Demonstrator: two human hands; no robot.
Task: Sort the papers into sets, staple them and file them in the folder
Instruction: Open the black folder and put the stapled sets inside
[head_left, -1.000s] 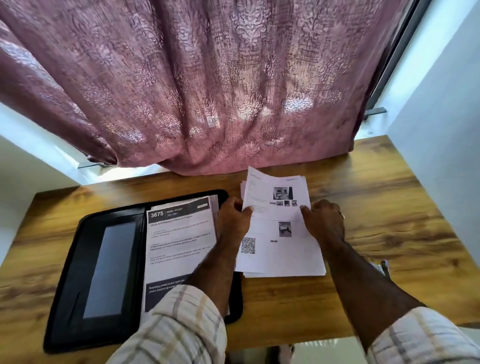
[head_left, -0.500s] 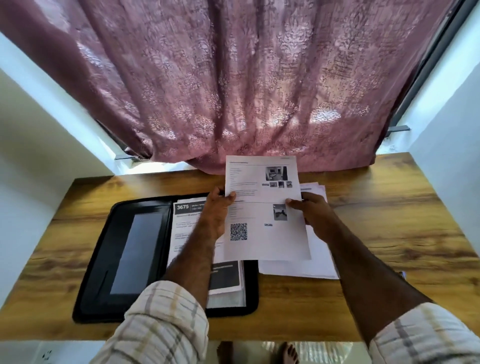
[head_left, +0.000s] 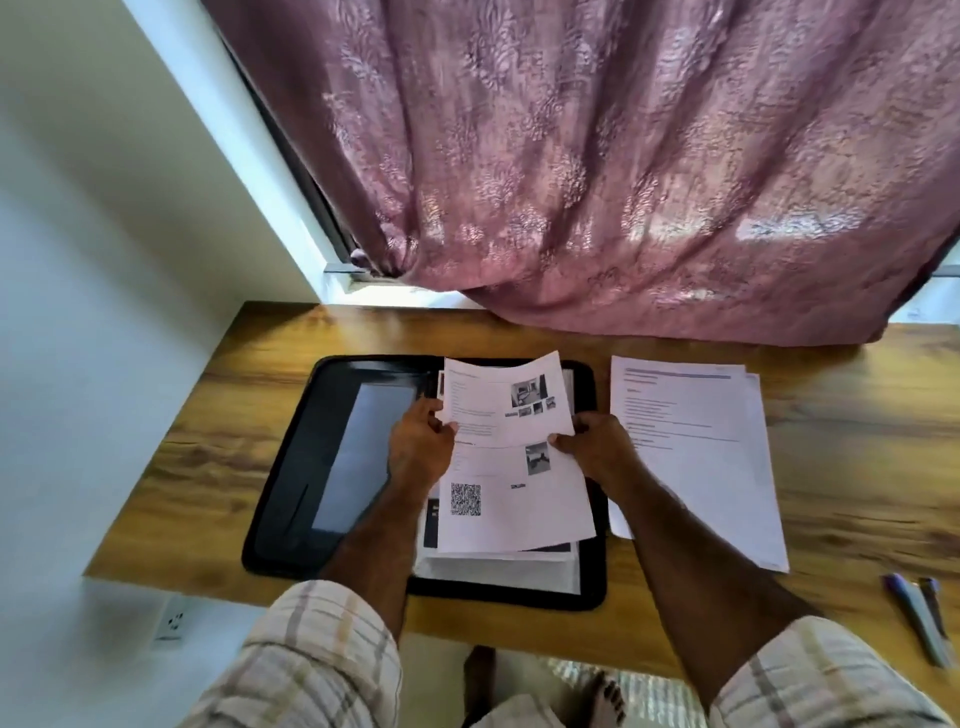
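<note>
Holding one printed set of papers (head_left: 511, 457) between them, two hands work above the open black folder (head_left: 332, 467) on the wooden table (head_left: 841, 467). The left hand (head_left: 418, 449) pinches the set's left edge, thumb on the printed face and fingers curled behind; the right hand (head_left: 597, 447) grips the right edge the same way, its thumb lying on the paper. How many sheets the set has cannot be told — only the top page shows, with one QR code low on the left, one large photo with four small ones under it near the top, and one more photo at mid-page. The set hangs over the folder's right half, above filed papers (head_left: 498, 564) whose edges show beneath it. One loose stack of papers (head_left: 696, 457) lies on the table just right of the folder, several sheets fanned at its right edge. Two pens (head_left: 919, 621) lie side by side near the table's right front corner — well apart from the stack. One mauve curtain (head_left: 597, 166) hangs behind.
</note>
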